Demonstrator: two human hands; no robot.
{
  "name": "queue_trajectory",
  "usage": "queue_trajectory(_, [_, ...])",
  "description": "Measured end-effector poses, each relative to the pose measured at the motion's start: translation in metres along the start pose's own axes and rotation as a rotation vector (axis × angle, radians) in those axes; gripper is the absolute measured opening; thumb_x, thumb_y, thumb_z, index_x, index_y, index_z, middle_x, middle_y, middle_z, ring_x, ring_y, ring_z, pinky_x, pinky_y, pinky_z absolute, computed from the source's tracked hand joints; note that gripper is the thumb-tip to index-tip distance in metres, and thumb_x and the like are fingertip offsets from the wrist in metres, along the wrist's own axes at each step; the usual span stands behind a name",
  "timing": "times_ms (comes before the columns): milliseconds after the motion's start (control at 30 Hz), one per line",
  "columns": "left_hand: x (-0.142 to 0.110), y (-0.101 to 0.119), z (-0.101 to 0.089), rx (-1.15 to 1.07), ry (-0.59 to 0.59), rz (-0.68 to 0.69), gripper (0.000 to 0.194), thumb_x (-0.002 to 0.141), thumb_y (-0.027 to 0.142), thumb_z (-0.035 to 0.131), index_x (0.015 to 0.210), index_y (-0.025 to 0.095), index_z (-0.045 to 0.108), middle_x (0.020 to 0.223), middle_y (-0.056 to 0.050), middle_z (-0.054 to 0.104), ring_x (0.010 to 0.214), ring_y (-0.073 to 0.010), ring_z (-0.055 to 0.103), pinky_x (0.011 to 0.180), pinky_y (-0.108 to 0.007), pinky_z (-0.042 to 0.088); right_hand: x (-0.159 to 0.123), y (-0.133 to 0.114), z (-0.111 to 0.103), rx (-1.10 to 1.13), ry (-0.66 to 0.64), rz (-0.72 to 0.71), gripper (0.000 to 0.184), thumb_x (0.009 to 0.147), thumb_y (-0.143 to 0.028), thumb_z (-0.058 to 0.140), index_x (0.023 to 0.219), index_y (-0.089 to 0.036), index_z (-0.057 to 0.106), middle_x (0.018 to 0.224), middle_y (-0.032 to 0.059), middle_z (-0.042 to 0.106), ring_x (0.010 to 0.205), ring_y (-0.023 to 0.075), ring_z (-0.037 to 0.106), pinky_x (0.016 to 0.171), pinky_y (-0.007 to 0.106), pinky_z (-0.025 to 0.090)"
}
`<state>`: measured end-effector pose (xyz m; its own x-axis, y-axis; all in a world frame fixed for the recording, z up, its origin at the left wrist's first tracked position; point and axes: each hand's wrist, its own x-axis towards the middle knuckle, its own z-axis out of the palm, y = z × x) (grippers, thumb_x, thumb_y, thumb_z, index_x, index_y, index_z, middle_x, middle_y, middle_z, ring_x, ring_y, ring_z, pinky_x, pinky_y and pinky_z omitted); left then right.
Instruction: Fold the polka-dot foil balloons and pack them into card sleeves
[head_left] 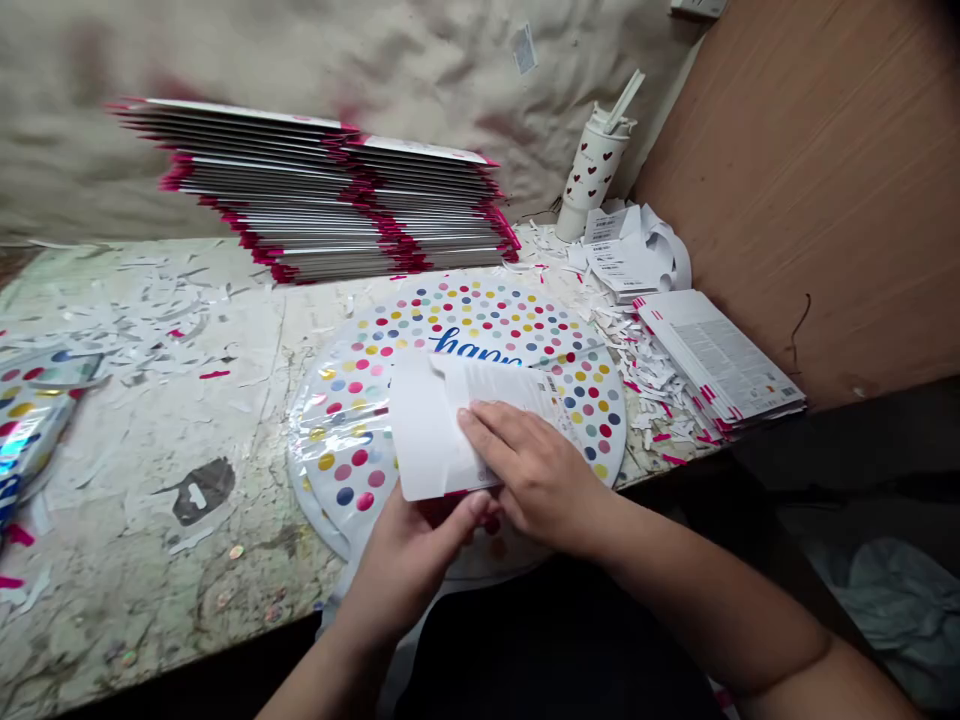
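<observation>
A white printed card sleeve (424, 425) is held over a round foil balloon (352, 385) with coloured dots and blue lettering. My left hand (405, 550) grips the sleeve's lower edge, with the thumb at the near side and the other fingers hidden beneath. My right hand (536, 470) lies across the printed face, its fingers together and pressing on the card near a loose, bent flap. A pink edge shows under the sleeve. The balloon lies flat on the worktable and sticks out past its front edge.
Behind stands a tall leaning stack of pink-edged cards (322, 200). To the right are a tumbler with hearts (592, 175), a label strip (626, 255) and a pile of printed cards (720, 355). Paper scraps (161, 315) litter the table (262, 540). Another dotted balloon (34, 410) lies left.
</observation>
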<state>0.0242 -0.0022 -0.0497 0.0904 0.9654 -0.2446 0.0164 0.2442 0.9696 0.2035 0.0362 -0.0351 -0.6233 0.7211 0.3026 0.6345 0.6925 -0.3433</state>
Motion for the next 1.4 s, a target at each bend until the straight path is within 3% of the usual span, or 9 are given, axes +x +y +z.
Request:
queue_trajectory(133, [0.002, 0.004, -0.037, 0.529, 0.486, 0.739, 0.074, 0.066, 0.021, 0.072, 0.130, 0.029, 0.036, 0.139, -0.006, 0.040, 0.121, -0.0286, 0.045, 0.095, -0.041, 0.045, 0.005, 0.012, 0.013, 0.111, 0.251, -0.172, 0.036, 0.084, -0.014, 0.043, 0.117, -0.016, 0.059, 0.099, 0.0102, 0.063, 0.100, 0.0201, 0.054, 0.088, 0.035, 0.045])
queue_trajectory(267, [0.011, -0.006, -0.062, 1.067, 0.043, 1.095, 0.044, 0.082, 0.015, 0.052, 0.124, 0.029, 0.049, 0.130, -0.004, 0.053, 0.123, -0.0265, 0.044, 0.108, -0.050, 0.027, -0.008, 0.040, 0.017, 0.110, 0.244, -0.301, 0.029, 0.086, -0.021, 0.047, 0.111, -0.024, 0.061, 0.104, 0.0048, 0.065, 0.106, 0.0212, 0.052, 0.097, 0.045, 0.038])
queue_trajectory(467, [0.010, -0.041, -0.043, 1.280, -0.239, 1.069, 0.035, 0.085, 0.013, 0.045, 0.119, 0.017, 0.055, 0.120, -0.014, 0.059, 0.116, -0.0270, 0.052, 0.092, -0.041, 0.048, -0.040, 0.034, 0.037, -0.062, 0.142, -0.365, 0.022, 0.086, -0.012, 0.047, 0.103, -0.013, 0.060, 0.101, 0.0130, 0.065, 0.107, 0.0232, 0.055, 0.085, 0.039, 0.048])
queue_trajectory(633, [0.008, -0.048, -0.032, 1.269, -0.204, 1.031, 0.030, 0.084, 0.013, 0.049, 0.112, 0.015, 0.060, 0.119, -0.018, 0.058, 0.114, -0.0301, 0.051, 0.089, -0.046, 0.048, -0.054, 0.027, 0.040, -0.110, 0.032, -0.264, 0.030, 0.086, -0.035, 0.051, 0.102, -0.011, 0.059, 0.100, 0.0161, 0.062, 0.097, 0.0264, 0.055, 0.078, 0.043, 0.047])
queue_trajectory(800, [0.011, -0.043, -0.026, 1.275, -0.243, 1.056, 0.029, 0.084, 0.011, 0.046, 0.109, 0.015, 0.060, 0.108, -0.015, 0.062, 0.108, -0.0283, 0.052, 0.087, -0.042, 0.047, -0.051, 0.023, 0.037, -0.050, -0.047, -0.177, 0.016, 0.087, -0.020, 0.046, 0.088, -0.015, 0.061, 0.082, 0.0085, 0.061, 0.082, 0.0195, 0.054, 0.072, 0.034, 0.044])
queue_trajectory(933, [0.020, -0.029, -0.018, 1.194, -0.172, 0.776, 0.015, 0.086, 0.025, 0.047, 0.091, 0.018, 0.060, 0.084, -0.006, 0.066, 0.081, -0.0202, 0.060, 0.071, -0.031, 0.048, -0.038, 0.024, 0.029, 0.110, -0.120, 0.130, 0.017, 0.087, -0.022, 0.047, 0.076, -0.016, 0.057, 0.075, 0.0053, 0.058, 0.072, 0.0161, 0.052, 0.066, 0.029, 0.044])
queue_trajectory(1033, [0.029, -0.021, -0.013, 1.197, -0.087, 0.546, 0.017, 0.087, 0.031, 0.046, 0.096, 0.021, 0.057, 0.078, -0.003, 0.064, 0.069, -0.0170, 0.059, 0.060, -0.027, 0.046, -0.028, 0.028, 0.026, 0.118, -0.153, 0.294, 0.013, 0.086, -0.020, 0.049, 0.096, -0.017, 0.057, 0.084, 0.0056, 0.060, 0.076, 0.0165, 0.055, 0.068, 0.029, 0.045])
queue_trajectory(1233, [0.031, -0.032, -0.017, 1.260, -0.145, 0.958, 0.025, 0.084, 0.014, 0.045, 0.104, 0.018, 0.060, 0.112, -0.012, 0.061, 0.097, -0.0257, 0.056, 0.085, -0.042, 0.045, -0.023, 0.035, 0.031, -0.128, -0.108, -0.001, 0.029, 0.087, -0.012, 0.041, 0.109, -0.017, 0.059, 0.122, 0.0152, 0.051, 0.114, 0.0262, 0.044, 0.093, 0.042, 0.039])
queue_trajectory(1400, [0.018, -0.030, -0.021, 1.079, -0.137, 0.733, 0.044, 0.085, 0.025, 0.050, 0.127, 0.013, 0.041, 0.107, -0.011, 0.060, 0.096, -0.0214, 0.055, 0.081, -0.035, 0.048, -0.025, 0.028, 0.025, 0.063, -0.131, 0.067, 0.043, 0.081, -0.019, 0.051, 0.123, -0.013, 0.048, 0.116, 0.0121, 0.054, 0.108, 0.0225, 0.046, 0.092, 0.036, 0.039])
